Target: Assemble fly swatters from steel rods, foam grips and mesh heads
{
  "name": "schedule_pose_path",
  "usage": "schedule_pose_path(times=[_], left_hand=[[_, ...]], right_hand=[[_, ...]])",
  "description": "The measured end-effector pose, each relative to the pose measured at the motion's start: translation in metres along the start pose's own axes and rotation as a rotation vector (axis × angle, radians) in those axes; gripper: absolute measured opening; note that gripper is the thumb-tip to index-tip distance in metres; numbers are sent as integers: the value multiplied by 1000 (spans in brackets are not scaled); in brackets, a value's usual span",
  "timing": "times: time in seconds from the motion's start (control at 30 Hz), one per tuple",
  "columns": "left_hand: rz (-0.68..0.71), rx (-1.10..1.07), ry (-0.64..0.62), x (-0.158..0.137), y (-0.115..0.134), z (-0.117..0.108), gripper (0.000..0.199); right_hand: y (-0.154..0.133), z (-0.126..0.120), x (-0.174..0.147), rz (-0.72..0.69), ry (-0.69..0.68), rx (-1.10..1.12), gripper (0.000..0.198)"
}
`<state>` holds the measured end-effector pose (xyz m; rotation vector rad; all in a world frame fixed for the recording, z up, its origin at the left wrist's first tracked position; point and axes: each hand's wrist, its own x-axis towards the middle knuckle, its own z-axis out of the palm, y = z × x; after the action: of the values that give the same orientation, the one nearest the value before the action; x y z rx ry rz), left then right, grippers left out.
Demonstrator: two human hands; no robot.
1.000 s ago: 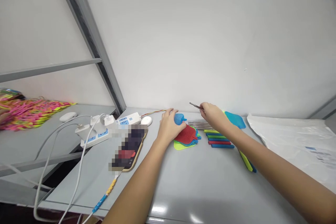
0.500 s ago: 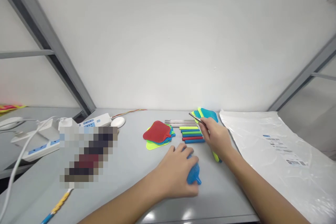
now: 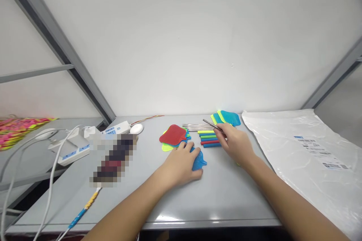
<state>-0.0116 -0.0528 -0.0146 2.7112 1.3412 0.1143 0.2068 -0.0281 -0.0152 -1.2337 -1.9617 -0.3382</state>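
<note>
My left hand (image 3: 182, 165) curves over a blue fly swatter head (image 3: 199, 160), its fingers and thumb gripping it from either side near the tabletop. Much of that head is hidden under the hand. In my right hand (image 3: 236, 143) is a thin metal rod (image 3: 210, 123), pinched between thumb and fingers and pointing up to the left. A red swatter head (image 3: 172, 134) tops a small stack of blue and yellow-green ones, just beyond my left fingertips. Beside my right hand, coloured handle tubes (image 3: 207, 139) lie in a row, with several metal rods (image 3: 194, 126) behind them.
More swatter heads (image 3: 229, 117) are piled by the back wall. A white plastic bag (image 3: 296, 135) with a label covers the right side. Power strips (image 3: 73, 155), cables, a white round object (image 3: 137, 128) and a pixelated item (image 3: 114, 162) occupy the left.
My left hand and the blue swatter head have shifted left and away from me, closer to the stack. The right hand keeps the rod. The camera view has moved slightly.
</note>
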Motion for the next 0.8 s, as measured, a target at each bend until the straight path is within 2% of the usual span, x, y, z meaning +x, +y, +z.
schedule_pose_path(times=[0.43,0.7,0.8], left_hand=[[-52,17,14,7,-17,-1,58],[2,2,17,10,-18,0,63],[19,-17,-12,11,-18,-2,65]], right_hand=[[0,-1,-2,46,-122,-51,24],[2,-6,-1,-130,-425,-109,25],[-2,-5,-1,-164,-498,-104,24]])
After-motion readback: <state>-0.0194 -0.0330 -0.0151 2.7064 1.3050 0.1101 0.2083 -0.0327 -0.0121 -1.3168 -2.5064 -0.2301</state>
